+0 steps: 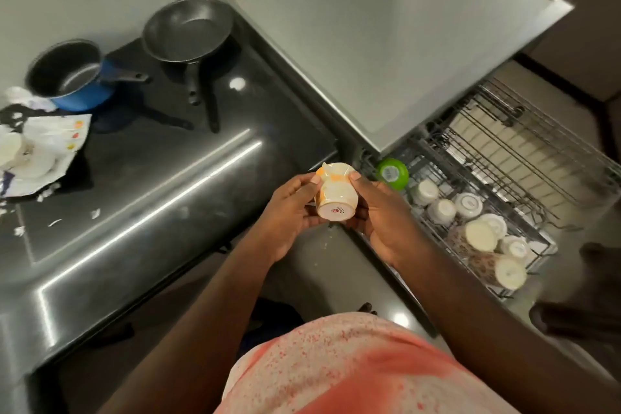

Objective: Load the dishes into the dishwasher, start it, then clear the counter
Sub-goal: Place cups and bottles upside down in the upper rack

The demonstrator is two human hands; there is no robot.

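A small cream cup with orange patches (336,193) lies on its side between my hands, its base turned toward me. My left hand (289,212) grips its left side and my right hand (379,212) grips its right side. They hold it above the counter's corner, just left of the pulled-out dishwasher rack (524,158). Several upturned white cups (467,205) and a green bowl (392,173) sit in the rack's near part. A blue saucepan (72,77) and a dark frying pan (188,30) stand on the dark counter (161,185) at the far left.
Crumpled white wrapping and paper scraps (40,151) lie at the counter's left edge. A pale grey counter top (386,37) overhangs the rack's far end. The rack's far half holds bare wire rows. A dark shape (571,323) is on the floor at the right.
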